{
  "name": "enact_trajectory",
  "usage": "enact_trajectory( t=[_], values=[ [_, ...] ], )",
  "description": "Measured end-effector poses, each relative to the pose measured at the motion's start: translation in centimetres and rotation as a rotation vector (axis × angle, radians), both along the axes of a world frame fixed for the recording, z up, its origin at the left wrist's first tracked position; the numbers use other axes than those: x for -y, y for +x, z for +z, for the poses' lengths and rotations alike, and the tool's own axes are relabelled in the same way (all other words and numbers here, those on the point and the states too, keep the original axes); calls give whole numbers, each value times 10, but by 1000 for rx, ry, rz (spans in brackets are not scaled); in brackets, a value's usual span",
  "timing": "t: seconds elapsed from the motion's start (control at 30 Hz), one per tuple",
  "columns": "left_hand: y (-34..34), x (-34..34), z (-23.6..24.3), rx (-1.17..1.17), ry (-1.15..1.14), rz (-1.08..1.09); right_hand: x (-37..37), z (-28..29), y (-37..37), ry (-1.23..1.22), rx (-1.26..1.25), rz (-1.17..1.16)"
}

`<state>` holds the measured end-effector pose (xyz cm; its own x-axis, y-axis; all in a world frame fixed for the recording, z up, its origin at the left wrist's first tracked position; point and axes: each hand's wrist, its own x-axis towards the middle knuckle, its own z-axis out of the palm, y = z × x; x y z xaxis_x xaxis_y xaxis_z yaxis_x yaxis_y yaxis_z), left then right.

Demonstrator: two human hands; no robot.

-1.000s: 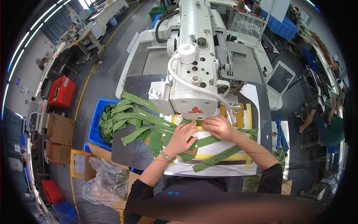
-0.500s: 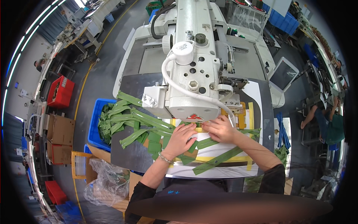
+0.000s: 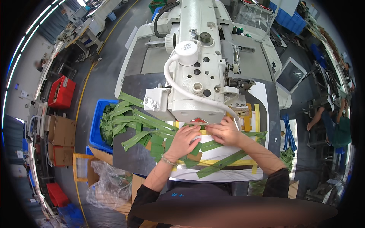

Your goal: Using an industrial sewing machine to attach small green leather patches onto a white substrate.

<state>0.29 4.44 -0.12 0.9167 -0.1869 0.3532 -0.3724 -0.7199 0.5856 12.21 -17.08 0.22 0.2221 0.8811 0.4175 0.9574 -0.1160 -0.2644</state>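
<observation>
My left hand (image 3: 185,140) reaches under the white sewing machine head (image 3: 197,98), fingertips resting on the work beside a small yellow piece (image 3: 203,132), thumb apart. My right hand (image 3: 226,133) is closed, fingers bent at that spot; what they grip is hidden. Green fabric strips (image 3: 220,163), some with metallic-looking snaps or marks, and green squares (image 3: 156,152) lie around both hands on a white sheet with yellow tape (image 3: 256,114) over the dark plate. A yellow clamp frame (image 3: 247,123) sits right of the head.
A blue bin (image 3: 95,135) heaped with strips stands at the left, above a cardboard box with clear plastic (image 3: 102,186). Red bins (image 3: 61,93) stand on the floor farther left. A screen (image 3: 291,74), blue straps (image 3: 289,133) and a seated person in green (image 3: 340,131) are at the right.
The view has shifted slightly relative to the machine since a second ago. Both hands stay at the same spot under the head, with only slight finger movement.
</observation>
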Motion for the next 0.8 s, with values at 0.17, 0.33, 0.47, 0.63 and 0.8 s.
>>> enact_trajectory(
  t=[0.17, 0.33, 0.47, 0.63, 0.8],
  values=[
    [-1, -2, -1, -5, 3, 10, 0, -1, -4, 80, -102, -44],
    [-1, -1, 3, 4, 8, 0, 21, 7, -9, 180, -167, -298],
    [-4, 1, 5, 14, 21, 10, 52, 20, -12, 207, -165, -491],
    [-12, 14, 17, 64, 48, 23, 101, 51, -22, 3, -202, -703],
    [-10, 40, 31, -37, 97, -48, 127, 56, -28, -122, -538, -840]
  ],
)
